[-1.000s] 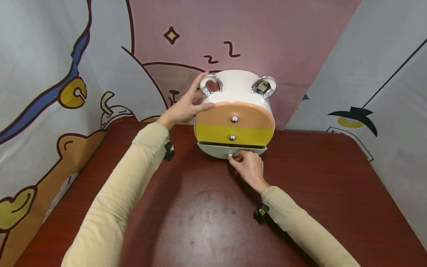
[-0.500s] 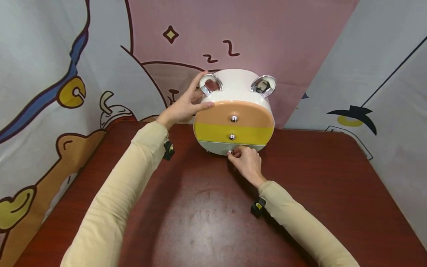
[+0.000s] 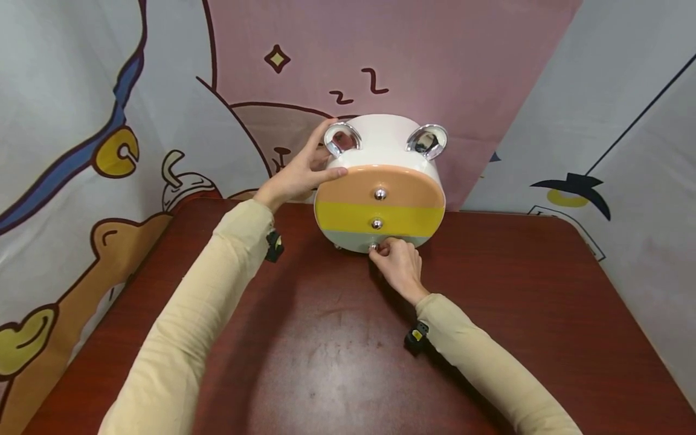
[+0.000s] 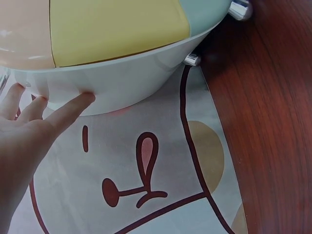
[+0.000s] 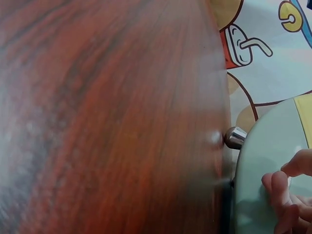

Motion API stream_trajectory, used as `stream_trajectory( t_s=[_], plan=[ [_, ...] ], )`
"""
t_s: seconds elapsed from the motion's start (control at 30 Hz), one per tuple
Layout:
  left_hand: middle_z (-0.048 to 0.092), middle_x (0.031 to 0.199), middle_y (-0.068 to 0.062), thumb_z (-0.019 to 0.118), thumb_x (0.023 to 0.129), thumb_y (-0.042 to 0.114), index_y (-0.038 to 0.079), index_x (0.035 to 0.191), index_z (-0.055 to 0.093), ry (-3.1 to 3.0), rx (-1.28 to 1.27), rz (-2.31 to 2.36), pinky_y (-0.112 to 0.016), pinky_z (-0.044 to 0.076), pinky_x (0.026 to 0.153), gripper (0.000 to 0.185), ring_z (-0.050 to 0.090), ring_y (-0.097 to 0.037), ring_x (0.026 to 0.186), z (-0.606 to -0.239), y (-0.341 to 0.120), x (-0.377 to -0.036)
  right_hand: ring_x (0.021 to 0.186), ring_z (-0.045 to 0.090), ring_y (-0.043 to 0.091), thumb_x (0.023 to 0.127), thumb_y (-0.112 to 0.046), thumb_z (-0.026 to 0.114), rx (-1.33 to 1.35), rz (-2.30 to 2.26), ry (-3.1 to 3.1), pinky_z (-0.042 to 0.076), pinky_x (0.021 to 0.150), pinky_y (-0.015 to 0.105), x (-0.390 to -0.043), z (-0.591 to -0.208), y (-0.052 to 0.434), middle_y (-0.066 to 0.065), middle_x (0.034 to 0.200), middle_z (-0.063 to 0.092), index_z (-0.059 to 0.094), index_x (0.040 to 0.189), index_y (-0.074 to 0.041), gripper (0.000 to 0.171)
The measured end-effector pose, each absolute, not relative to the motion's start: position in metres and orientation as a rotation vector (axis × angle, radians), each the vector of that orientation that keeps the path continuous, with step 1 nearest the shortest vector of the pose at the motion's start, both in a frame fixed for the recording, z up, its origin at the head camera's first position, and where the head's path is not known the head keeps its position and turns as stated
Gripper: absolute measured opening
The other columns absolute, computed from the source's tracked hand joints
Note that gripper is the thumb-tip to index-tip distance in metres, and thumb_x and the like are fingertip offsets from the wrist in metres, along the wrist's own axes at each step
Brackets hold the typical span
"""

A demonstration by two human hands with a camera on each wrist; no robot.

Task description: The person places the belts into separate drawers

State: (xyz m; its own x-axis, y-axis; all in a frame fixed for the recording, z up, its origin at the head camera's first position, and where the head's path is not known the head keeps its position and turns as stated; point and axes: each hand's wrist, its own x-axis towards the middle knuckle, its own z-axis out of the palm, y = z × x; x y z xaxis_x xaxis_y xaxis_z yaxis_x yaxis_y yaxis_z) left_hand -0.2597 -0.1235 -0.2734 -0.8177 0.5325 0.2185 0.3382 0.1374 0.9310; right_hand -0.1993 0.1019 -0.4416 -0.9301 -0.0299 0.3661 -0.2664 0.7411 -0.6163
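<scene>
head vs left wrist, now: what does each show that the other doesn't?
Head only: the right hand pinching the knob of the pale green bottom drawer, the chrome ear rings, the knobs on the orange drawer and yellow drawer, both beige sleeves, the whole red-brown table.

Left wrist only: the underside of the white drawer box with a small chrome foot, seen against the cartoon cloth below.

Both: the left hand with straight fingers resting on the box's side, the three coloured drawer fronts, the table.
</scene>
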Motion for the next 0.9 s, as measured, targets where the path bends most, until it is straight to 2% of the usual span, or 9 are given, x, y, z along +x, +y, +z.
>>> stream_trajectory(
  t_s=[0.3,0.57,0.9],
  plan=[
    [0.043,0.146,-0.016,0.064,0.092,0.003,0.024,0.156,0.002,2.248,0.841,1.746,-0.041,0.038,0.103,0.091,0.045,-0.028,0.130,-0.273,-0.123,-0.259,0.053,0.058,0.013,0.082,-0.026,0.073,0.226,1.006,-2.618,0.044,0.046,0.033,-0.199,-0.441,0.103,-0.006,0.064,0.066,0.072,0.075,-0.014,0.015],
    [0.044,0.145,-0.017,0.064,0.092,0.003,0.027,0.156,0.003,2.267,0.844,1.752,-0.041,0.039,0.102,0.092,0.048,-0.027,0.127,-0.276,-0.124,-0.262,0.060,0.063,0.017,0.081,-0.027,0.073,0.205,1.002,-2.612,0.048,0.051,0.037,-0.198,-0.440,0.102,-0.006,0.066,0.067,0.073,0.077,-0.013,0.014],
    [0.048,0.141,-0.012,0.063,0.093,0.006,0.039,0.154,0.003,2.222,0.891,1.797,-0.042,0.044,0.097,0.091,0.053,-0.027,0.120,-0.295,-0.126,-0.277,0.060,0.063,0.015,0.083,-0.030,0.073,0.235,0.985,-2.656,0.049,0.054,0.037,-0.199,-0.441,0.107,-0.006,0.068,0.068,0.074,0.082,-0.014,0.016]
  ],
)
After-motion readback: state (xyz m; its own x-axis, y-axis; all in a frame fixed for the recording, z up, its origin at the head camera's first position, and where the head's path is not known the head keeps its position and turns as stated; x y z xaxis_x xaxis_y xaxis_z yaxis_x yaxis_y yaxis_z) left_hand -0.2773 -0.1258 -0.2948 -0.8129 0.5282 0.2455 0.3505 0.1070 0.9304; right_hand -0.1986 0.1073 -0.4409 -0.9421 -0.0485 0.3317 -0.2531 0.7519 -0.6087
